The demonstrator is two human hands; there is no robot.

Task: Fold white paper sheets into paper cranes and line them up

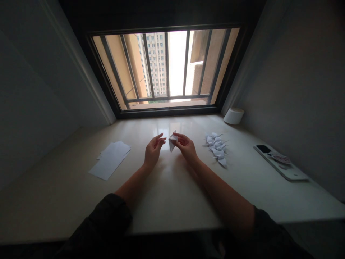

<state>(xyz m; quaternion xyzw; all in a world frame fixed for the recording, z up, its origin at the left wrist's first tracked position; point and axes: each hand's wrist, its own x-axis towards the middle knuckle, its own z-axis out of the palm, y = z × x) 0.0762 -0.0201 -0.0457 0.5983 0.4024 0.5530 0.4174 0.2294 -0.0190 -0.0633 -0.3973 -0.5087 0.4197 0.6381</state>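
Head view: folded paper (172,141) pinched in right hand (187,146) fingers.

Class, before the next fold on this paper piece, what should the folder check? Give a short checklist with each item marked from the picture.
1. Folded paper piece gripped by right hand: ok.
2. Left hand free and close to the piece: ok.
3. Spare paper sheets on the table to the left: ok.
4. Finished paper cranes lying apart from the hands: ok.
5. Creases sharp and aligned: cannot tell, too small and dim.
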